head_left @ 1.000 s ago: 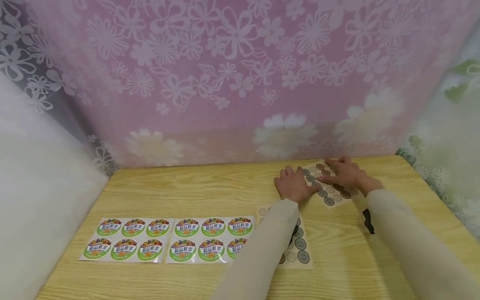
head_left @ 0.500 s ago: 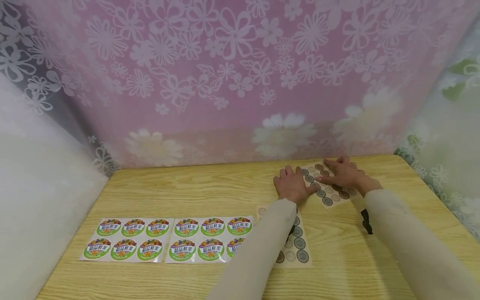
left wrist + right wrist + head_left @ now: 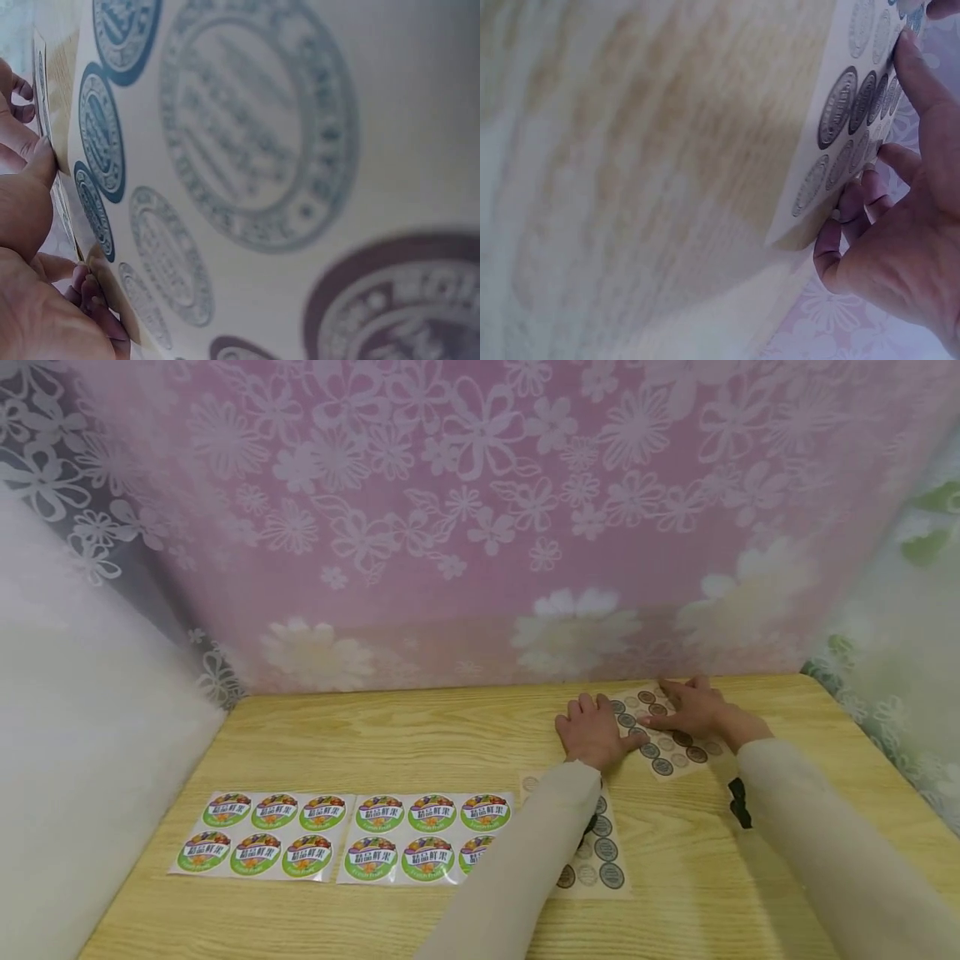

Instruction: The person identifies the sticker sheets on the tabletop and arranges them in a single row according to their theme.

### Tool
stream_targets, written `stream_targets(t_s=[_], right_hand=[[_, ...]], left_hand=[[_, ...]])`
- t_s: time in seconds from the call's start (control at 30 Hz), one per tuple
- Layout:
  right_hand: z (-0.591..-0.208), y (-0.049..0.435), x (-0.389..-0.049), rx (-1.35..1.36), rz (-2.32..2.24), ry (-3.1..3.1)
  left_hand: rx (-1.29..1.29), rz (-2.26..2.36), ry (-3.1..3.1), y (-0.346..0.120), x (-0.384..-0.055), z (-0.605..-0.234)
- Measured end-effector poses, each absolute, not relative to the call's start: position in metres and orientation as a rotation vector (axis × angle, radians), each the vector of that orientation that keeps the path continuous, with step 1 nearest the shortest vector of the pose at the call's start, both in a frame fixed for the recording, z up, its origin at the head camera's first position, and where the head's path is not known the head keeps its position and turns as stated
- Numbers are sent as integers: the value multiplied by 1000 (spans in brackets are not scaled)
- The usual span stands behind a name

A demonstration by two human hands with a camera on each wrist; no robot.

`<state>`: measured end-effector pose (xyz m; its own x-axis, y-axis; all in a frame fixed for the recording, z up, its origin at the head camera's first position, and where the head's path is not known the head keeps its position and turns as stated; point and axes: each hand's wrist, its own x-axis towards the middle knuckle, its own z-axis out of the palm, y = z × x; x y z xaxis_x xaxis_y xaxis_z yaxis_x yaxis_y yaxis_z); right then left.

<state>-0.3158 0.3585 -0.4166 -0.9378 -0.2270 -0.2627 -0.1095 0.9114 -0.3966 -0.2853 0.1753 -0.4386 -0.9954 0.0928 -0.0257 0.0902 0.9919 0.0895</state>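
A pale sheet of small round stickers (image 3: 678, 760) lies tilted at the far right of the table. At its left edge rests my left hand (image 3: 594, 732), fingers spread and thumb on the stickers. From the right, my right hand (image 3: 696, 708) touches the same sheet with outstretched thumb and index finger; its other fingers are loosely bent in the right wrist view. Under my left forearm is a second round-sticker sheet (image 3: 611, 847), partly hidden by the sleeve. It fills most of the left wrist view, with blue, grey and brown seal-like prints.
Two white sheets of fruit-label stickers, a left one (image 3: 258, 835) and a right one (image 3: 408, 835), lie side by side on the wood-grain table (image 3: 420, 735). My left sleeve overlaps the right one. A pink floral curtain (image 3: 450, 568) hangs along the table's back edge.
The head view has shifted slightly, so everything sits a little further right. Both hands keep their places on the far sticker sheet.
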Motion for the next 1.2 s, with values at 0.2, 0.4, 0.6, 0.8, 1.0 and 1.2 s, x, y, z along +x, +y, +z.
stream_targets(t_s=[0.2,0.4,0.6,0.8,1.0,1.2], right_hand=[[-418,360,-311,-300,-520,2825],[-419,361,-310,-304,-492,2859],[-417,357,-306,-267,-544,2852],[-411,348,-302,-269,-564,2856],[-411,350,-300,-192,-807,2778],[-412,361,-300,-220,-1115,2619]], left_hand=[[167,93,3103,180,-287,-444],[186,94,3108,179,-284,-441],[180,117,3097,177,-278,-433],[155,211,3125,180,-281,-442],[192,289,3142,180,-282,-450],[208,322,3091,176,-277,-438]])
